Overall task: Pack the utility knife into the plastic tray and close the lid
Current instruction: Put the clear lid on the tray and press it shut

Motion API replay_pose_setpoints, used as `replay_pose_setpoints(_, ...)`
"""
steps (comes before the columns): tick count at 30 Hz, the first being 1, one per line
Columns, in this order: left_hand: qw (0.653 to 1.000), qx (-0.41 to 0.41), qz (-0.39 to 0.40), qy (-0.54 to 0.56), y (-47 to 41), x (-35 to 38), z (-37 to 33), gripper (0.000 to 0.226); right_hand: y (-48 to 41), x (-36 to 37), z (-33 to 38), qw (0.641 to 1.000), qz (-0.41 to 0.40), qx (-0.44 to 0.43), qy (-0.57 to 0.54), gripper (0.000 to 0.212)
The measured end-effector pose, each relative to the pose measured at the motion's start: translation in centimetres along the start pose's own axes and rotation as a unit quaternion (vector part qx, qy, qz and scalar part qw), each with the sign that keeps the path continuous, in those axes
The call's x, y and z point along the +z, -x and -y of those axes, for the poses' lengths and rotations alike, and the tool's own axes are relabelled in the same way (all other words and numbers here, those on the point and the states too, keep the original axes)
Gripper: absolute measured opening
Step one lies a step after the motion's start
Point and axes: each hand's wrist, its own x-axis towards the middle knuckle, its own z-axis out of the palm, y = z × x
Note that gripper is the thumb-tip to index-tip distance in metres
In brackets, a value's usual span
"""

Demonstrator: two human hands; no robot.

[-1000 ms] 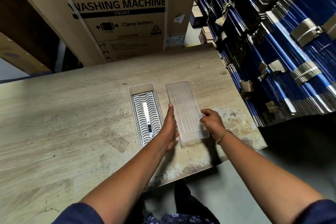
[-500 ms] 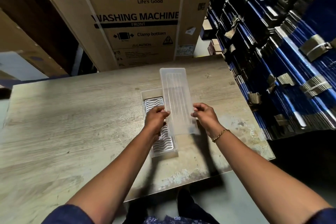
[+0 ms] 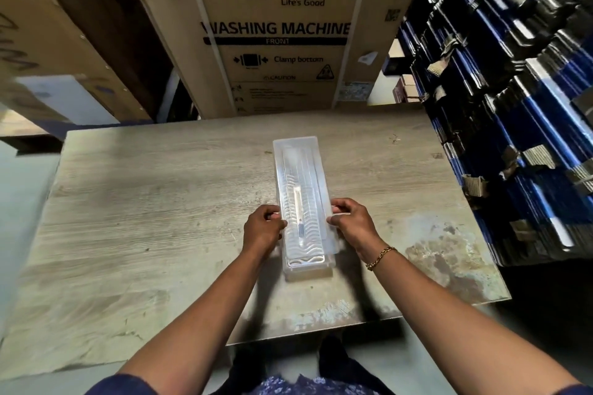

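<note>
A long clear plastic tray (image 3: 309, 269) lies lengthwise on the wooden table (image 3: 154, 208). The translucent lid (image 3: 296, 151) rests over it, shifted a little toward the far end, so the tray's near end shows below it. Through the lid I see the slim white utility knife (image 3: 299, 218) lying on the tray's wavy insert. My left hand (image 3: 263, 228) pinches the lid's left edge. My right hand (image 3: 351, 221), with a gold bracelet at the wrist, pinches the right edge.
A large LG washing machine carton (image 3: 276, 29) stands against the table's far edge. Stacks of blue and black bundled flat packs (image 3: 513, 106) crowd the right side. More cartons (image 3: 38, 42) stand at the left. The table's near edge is close to my body.
Both hands lifted the lid from the table beside the tray, carried it left and lowered it over the tray and knife. The camera view has also tilted.
</note>
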Motion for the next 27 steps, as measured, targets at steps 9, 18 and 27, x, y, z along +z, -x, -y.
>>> replay_pose_setpoints(9, 1.0, 0.012, -0.003, -0.025, -0.2, 0.0, 2.0, 0.027, 0.5, 0.2, -1.3, 1.0, 0.006, 0.008, 0.016, 0.035)
replay_pose_setpoints(18, 0.999, 0.02, -0.014, -0.045, -0.4, 0.0, 2.7, 0.025, 0.3, 0.5, -1.9, 1.0, 0.016, 0.017, 0.014, 0.035)
replay_pose_setpoints(27, 0.998, 0.015, -0.007, -0.054, 0.1, -0.2, 3.1, 0.028, 0.5, 0.4, -2.2, 0.999, 0.023, 0.031, 0.013, 0.037)
